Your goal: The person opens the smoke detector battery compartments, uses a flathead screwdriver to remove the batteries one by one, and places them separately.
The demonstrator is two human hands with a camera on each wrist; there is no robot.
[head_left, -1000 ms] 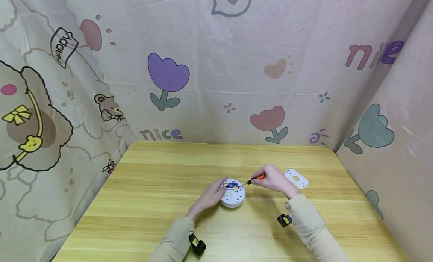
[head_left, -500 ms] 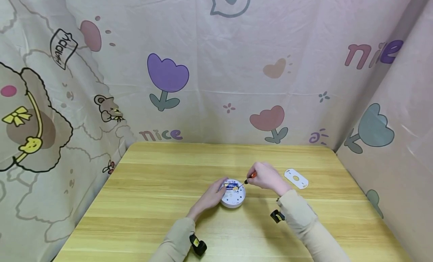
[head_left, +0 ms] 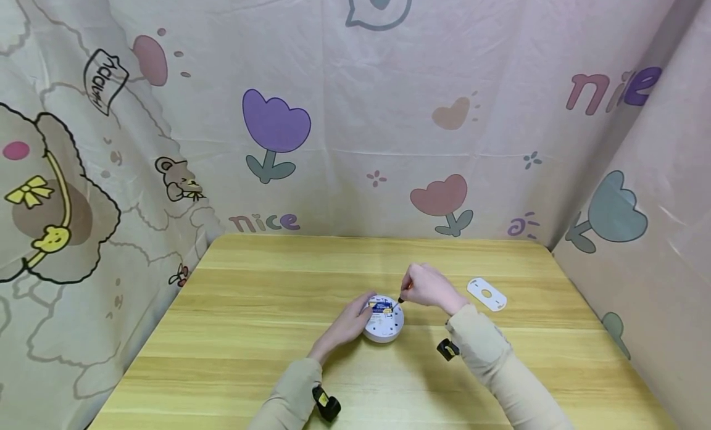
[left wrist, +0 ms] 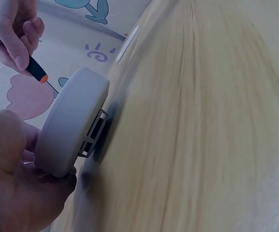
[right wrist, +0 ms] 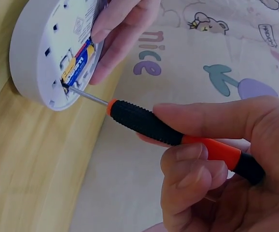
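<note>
One round white detector, battery bay exposed, gripped by left hand; one orange-black screwdriver pinched by right hand, tip at battery.

The round white plastic detector holds a blue-and-yellow battery. The slim screwdriver with a black-and-orange handle has a silver shaft, and the light wooden desk shows pale yellow grain stripes. The backdrop cloth is pinkish beige with purple and pink tulips.

Open tabletop around round device
</note>
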